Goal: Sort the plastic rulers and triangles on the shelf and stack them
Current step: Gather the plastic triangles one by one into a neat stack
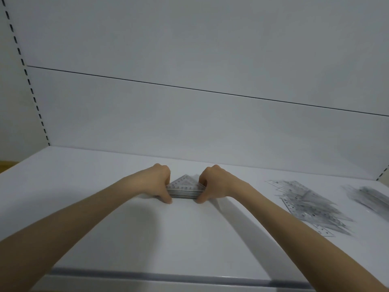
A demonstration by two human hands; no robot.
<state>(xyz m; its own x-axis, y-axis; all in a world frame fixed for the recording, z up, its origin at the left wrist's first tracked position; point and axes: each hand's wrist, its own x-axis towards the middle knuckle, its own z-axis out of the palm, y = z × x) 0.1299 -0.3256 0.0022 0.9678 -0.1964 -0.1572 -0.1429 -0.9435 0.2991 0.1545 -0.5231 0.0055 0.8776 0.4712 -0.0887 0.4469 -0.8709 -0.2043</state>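
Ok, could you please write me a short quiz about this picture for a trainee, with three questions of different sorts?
1. True or false: the left hand and the right hand both grip the stack.
2. Multiple choice: where does the nearest loose pile lie, seen from the stack? A) to its left B) to its right C) behind it
3. Fill in: the top piece of the stack has the shape of a ____.

Key: 1 true; 2 B; 3 triangle.

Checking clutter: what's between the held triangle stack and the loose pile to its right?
Head view: just the right hand, then bare shelf, between triangle stack and loose pile.
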